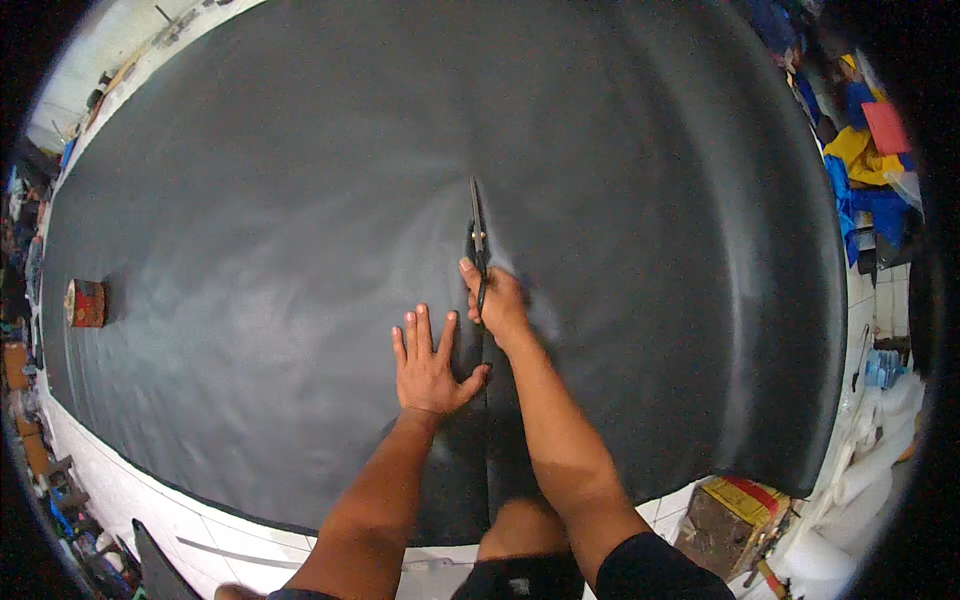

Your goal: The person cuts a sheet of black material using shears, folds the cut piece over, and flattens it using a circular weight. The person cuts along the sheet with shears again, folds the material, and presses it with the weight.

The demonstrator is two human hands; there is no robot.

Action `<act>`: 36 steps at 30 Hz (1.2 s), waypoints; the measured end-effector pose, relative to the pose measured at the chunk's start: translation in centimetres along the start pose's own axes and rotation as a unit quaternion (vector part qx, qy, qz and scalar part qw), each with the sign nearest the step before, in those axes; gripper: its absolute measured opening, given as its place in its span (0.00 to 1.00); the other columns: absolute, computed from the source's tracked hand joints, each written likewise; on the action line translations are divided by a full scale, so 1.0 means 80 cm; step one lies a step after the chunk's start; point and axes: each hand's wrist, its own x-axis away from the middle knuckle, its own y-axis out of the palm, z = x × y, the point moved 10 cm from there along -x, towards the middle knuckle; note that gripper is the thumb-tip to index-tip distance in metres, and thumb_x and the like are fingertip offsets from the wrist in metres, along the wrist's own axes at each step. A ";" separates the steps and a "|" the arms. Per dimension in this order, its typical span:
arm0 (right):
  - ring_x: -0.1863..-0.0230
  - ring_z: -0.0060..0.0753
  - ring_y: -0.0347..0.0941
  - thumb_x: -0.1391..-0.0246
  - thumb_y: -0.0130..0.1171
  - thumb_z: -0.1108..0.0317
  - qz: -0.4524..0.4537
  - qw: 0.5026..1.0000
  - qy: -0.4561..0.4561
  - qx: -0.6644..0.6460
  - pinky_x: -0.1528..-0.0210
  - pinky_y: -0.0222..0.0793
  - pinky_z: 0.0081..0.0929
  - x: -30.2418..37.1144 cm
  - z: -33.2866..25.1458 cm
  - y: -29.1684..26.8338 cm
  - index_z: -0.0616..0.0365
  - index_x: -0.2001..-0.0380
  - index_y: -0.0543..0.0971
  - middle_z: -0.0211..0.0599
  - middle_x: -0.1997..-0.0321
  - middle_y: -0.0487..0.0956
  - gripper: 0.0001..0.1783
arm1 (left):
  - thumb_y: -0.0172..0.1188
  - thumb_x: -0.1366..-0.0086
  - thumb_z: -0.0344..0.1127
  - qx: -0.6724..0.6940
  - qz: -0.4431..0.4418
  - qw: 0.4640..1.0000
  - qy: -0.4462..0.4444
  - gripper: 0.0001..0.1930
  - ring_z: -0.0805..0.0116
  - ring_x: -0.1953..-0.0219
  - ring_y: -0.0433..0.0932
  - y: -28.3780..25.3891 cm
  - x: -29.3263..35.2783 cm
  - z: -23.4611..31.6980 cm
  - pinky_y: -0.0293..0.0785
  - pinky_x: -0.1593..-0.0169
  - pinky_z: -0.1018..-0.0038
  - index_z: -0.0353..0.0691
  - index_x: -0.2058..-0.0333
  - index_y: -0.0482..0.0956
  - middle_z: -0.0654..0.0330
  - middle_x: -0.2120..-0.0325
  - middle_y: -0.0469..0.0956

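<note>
Forearms (565, 430) reach over black sheeting (270, 230) spread on tiles (130, 485). 1 slit seems to run from its near edge to the scissors (478, 238); the far stretch looks uncut. Right hand (500, 300) grips them; left hand (428, 375) rests flat, fingers spread.

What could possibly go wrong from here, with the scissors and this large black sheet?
The black sheet looks slightly raised around the scissors, so the cut might wander or pucker there.

The left hand lies flat, its thumb close to the slit; if it slid forward, it could come near the blades.

The right hand alone steers the scissors, so a small wrist twist might bend the cut.
</note>
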 end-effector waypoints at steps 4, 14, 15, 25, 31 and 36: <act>0.86 0.22 0.65 0.43 0.61 0.43 0.002 1.000 0.010 0.026 0.83 0.61 0.23 0.006 -0.004 0.000 0.55 0.78 0.71 0.26 0.86 0.69 0.26 | 0.62 0.49 0.67 0.008 -0.023 1.000 -0.013 0.49 0.43 0.28 0.45 -0.003 -0.001 -0.005 0.37 0.30 0.45 0.49 0.33 0.60 0.41 0.30 0.46; 0.87 0.22 0.63 0.42 0.62 0.45 0.030 0.999 0.007 -0.013 0.83 0.59 0.24 -0.077 -0.057 0.009 0.53 0.79 0.69 0.26 0.86 0.67 0.25 | 0.64 0.52 0.67 0.001 -0.024 1.000 -0.018 0.47 0.39 0.31 0.51 0.012 -0.005 -0.003 0.43 0.32 0.39 0.50 0.35 0.64 0.37 0.33 0.53; 0.87 0.22 0.63 0.42 0.62 0.45 0.029 0.999 0.013 0.000 0.83 0.59 0.24 -0.093 -0.073 0.009 0.53 0.80 0.69 0.26 0.86 0.67 0.25 | 0.64 0.52 0.67 0.001 -0.041 0.999 -0.020 0.47 0.39 0.31 0.51 0.015 -0.004 -0.003 0.43 0.32 0.39 0.50 0.35 0.64 0.37 0.33 0.53; 0.87 0.22 0.64 0.44 0.62 0.41 0.014 0.999 0.010 0.027 0.84 0.59 0.24 -0.141 -0.119 0.018 0.54 0.81 0.69 0.28 0.87 0.67 0.28 | 0.63 0.51 0.68 0.000 -0.047 0.999 0.000 0.51 0.31 0.31 0.48 0.021 0.002 -0.011 0.40 0.33 0.36 0.46 0.33 0.59 0.32 0.33 0.49; 0.88 0.22 0.63 0.45 0.62 0.39 0.006 1.000 -0.015 0.012 0.84 0.59 0.23 -0.237 -0.182 0.024 0.53 0.81 0.69 0.27 0.87 0.67 0.29 | 0.63 0.52 0.70 -0.001 -0.075 0.997 -0.003 0.53 0.31 0.31 0.47 0.038 0.001 -0.003 0.40 0.33 0.34 0.47 0.32 0.58 0.32 0.33 0.48; 0.87 0.22 0.62 0.46 0.61 0.37 0.007 0.999 -0.027 0.016 0.84 0.58 0.23 -0.246 -0.175 0.030 0.53 0.81 0.69 0.26 0.87 0.66 0.30 | 0.63 0.52 0.70 -0.001 -0.053 0.999 0.001 0.53 0.31 0.31 0.48 0.034 0.007 -0.010 0.41 0.34 0.34 0.47 0.32 0.57 0.31 0.33 0.49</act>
